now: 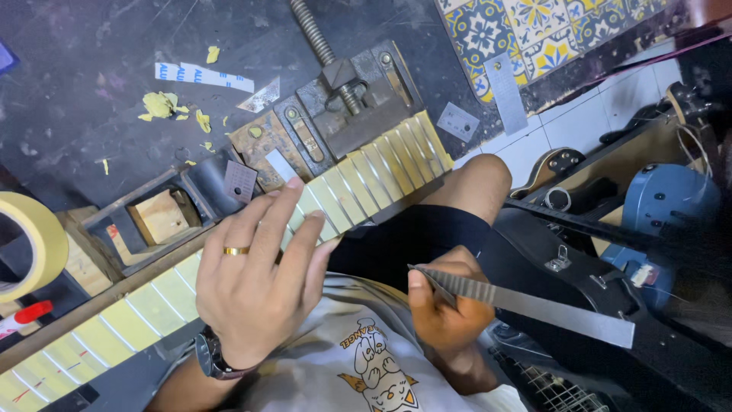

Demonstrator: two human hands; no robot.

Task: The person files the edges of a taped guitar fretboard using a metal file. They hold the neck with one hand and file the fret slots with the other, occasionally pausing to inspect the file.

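Note:
A guitar neck (385,160), its fretboard covered in yellow masking tape between the frets, lies clamped in a dark metal vise (347,103) and runs from upper right to lower left. My left hand (255,282), wearing a gold ring and a wristwatch, rests on the fretboard with its fingers spread across the taped frets. My right hand (446,309) grips a long flat metal file (534,305) that points to the right, held off the neck above my lap.
A roll of masking tape (23,244) sits at the left edge. Tape scraps (164,105) and small metal plates (459,120) lie on the dark bench. A steel ruler (505,91) rests on a patterned tile. Guitar bodies (671,206) and a black case (579,267) crowd the floor on the right.

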